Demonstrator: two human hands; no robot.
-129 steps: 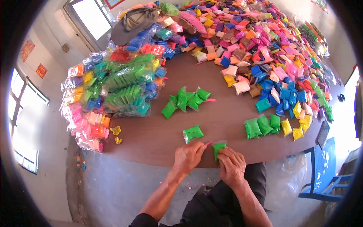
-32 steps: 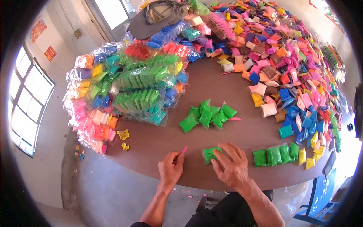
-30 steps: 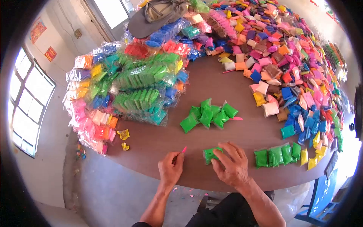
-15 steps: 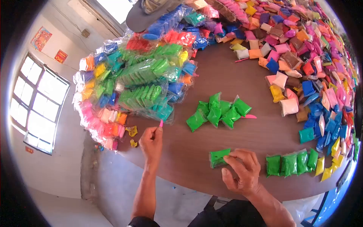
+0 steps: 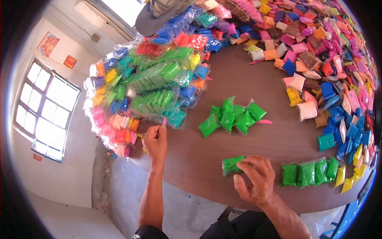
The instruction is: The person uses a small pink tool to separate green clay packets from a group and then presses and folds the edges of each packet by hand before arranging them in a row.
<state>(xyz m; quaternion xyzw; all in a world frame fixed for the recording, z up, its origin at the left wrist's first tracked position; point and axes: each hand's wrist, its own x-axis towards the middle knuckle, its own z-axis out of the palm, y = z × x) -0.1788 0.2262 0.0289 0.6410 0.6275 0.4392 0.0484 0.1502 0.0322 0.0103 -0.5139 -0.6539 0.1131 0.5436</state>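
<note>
My left hand (image 5: 156, 141) is closed around a small pink strip (image 5: 164, 120), whose tip sticks up above the thumb, close to the bagged packets at the left. My right hand (image 5: 256, 177) reaches over a single green packet (image 5: 231, 165); its fingertips touch the packet's right edge, with the thumb apart from the index finger. Above it lies a loose heap of green packets (image 5: 227, 115), with a pink piece (image 5: 264, 121) at its right side. To the right of my right hand, several green packets (image 5: 306, 174) stand in a row.
Clear bags of coloured packets (image 5: 153, 79) are piled at the left of the brown table (image 5: 191, 159). A large heap of loose packets (image 5: 306, 59) covers the right and back. Yellow packets (image 5: 347, 184) lie at the right edge. A dark cap (image 5: 153, 18) sits at the top.
My left hand has moved slightly up and left with the pink strip. My right hand stays at the green packet. The whole view has shifted a little.
</note>
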